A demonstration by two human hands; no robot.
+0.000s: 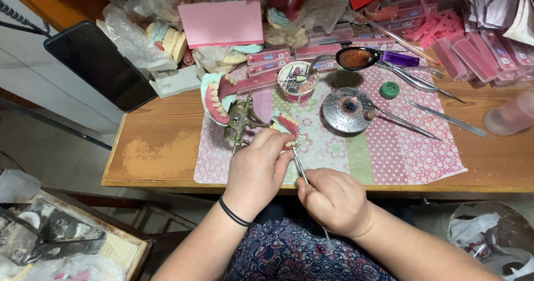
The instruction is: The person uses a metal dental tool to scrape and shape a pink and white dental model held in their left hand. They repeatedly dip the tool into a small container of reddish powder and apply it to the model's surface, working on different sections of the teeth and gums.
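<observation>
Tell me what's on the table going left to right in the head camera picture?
Black phone → metal articulator with an open denture model → cup of small tools → round metal burner → green cap → pink bottle.

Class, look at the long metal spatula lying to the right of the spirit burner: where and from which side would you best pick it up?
Probably at the middle of the spatula's slim handle, pinched from above. It lies flat and slanted on the wooden table, its middle bare, one tip near the pink bottle, so a top pinch across its narrow width seems clearest.
</observation>
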